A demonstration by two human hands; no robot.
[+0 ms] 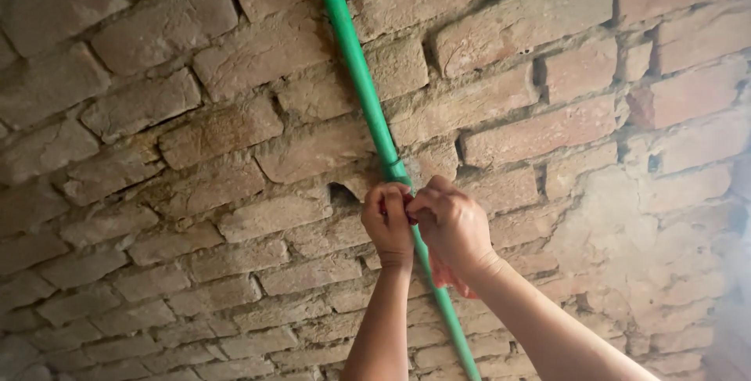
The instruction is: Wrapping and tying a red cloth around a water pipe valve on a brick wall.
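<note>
Rough red brickwork (195,138), its mortar joints crumbling and uneven, is filling the whole background as a person is working with both bare hands on a green pipe (361,68) that is running along the wall. Its long axis is slanting from the top of the view, slightly left of centre, down toward the bottom edge, slightly right of centre, lying close against the bricks. Both forearms are rising from the bottom edge and meeting at the pipe just below its midpoint. Left hand (387,224) is sitting on the pipe's left side, fingers curled in and pressed together at the pipe; right hand (452,228) is closing in from the right, its fingertips pinching at the same spot, the two hands touching one another. What exactly is being pinched between them is too small to tell. Just above the hands, a thin band (393,163) is ringing the pipe. A reddish scrap (447,278) is showing below the right wrist. Neither hand is nearer: both are at the pipe, which is continuing upward and downward from them.
</note>
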